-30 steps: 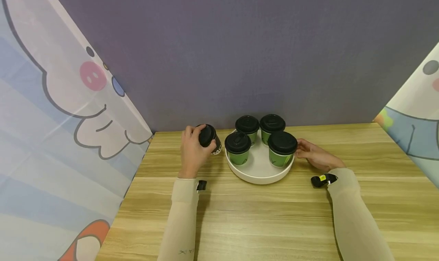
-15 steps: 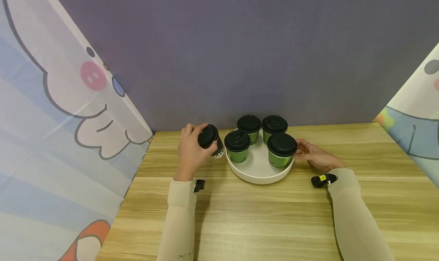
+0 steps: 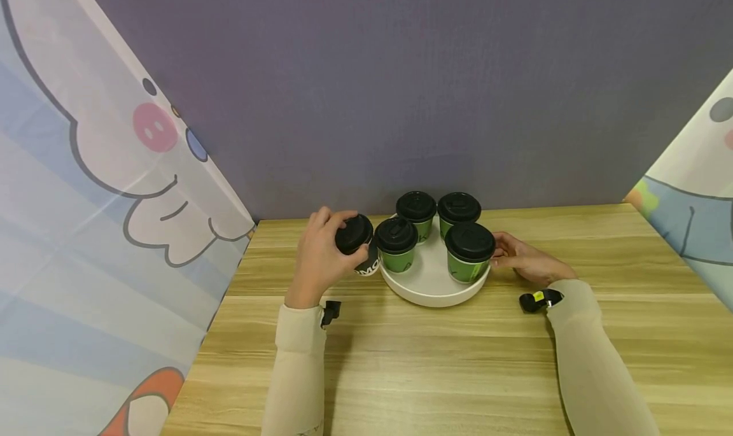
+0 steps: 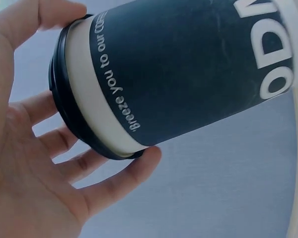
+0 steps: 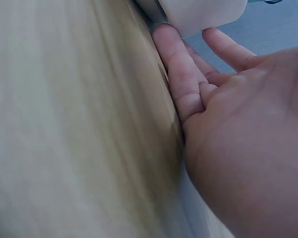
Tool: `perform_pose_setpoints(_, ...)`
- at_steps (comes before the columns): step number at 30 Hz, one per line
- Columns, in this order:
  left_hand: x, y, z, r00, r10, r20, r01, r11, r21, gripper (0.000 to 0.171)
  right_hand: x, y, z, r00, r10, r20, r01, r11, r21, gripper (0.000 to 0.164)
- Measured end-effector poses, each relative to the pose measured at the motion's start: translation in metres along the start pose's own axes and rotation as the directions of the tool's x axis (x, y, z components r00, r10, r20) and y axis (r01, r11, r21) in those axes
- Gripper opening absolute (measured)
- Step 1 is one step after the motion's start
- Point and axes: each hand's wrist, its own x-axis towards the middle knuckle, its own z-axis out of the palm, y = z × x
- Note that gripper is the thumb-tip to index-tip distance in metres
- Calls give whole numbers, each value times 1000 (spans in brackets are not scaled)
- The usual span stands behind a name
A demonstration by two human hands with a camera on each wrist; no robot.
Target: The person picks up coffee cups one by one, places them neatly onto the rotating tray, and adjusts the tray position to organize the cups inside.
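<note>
My left hand point(image 3: 328, 253) grips a black paper cup point(image 4: 184, 69) by its black lid, thumb and fingers spread around the lid's edge. White lettering runs over the cup's dark side. In the head view this cup is tilted and overlaps the left edge of a round white tray point(image 3: 432, 280), beside a green cup point(image 3: 397, 245) standing in it. At the tray's opposite side is my right hand point(image 3: 529, 261), low by the table. In the right wrist view its extended fingertips touch the outer wall of the tray point(image 5: 203, 14).
Three more green paper cups with black lids stand in the tray: one at back left point(image 3: 416, 210), one at back right point(image 3: 459, 212) and one at front right point(image 3: 469, 251). A grey wall point(image 3: 424, 92) rises behind the wooden table point(image 3: 435, 372).
My left hand has carried the black cup to the right and slightly nearer, up to the tray's left edge. The right hand stays at the tray's side.
</note>
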Motion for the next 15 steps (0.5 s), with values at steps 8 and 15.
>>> perform_pose_setpoints(8,-1,14,-10,997,51,64,-49,998,-36,54,0,-2,2,1000,-1,-5,1,1000,2,52)
perform_pose_setpoints(15,-2,26,-11,989,107,105,-97,991,-94,53,-1,-3,2,1000,5,-1,-5,1000,-3,56)
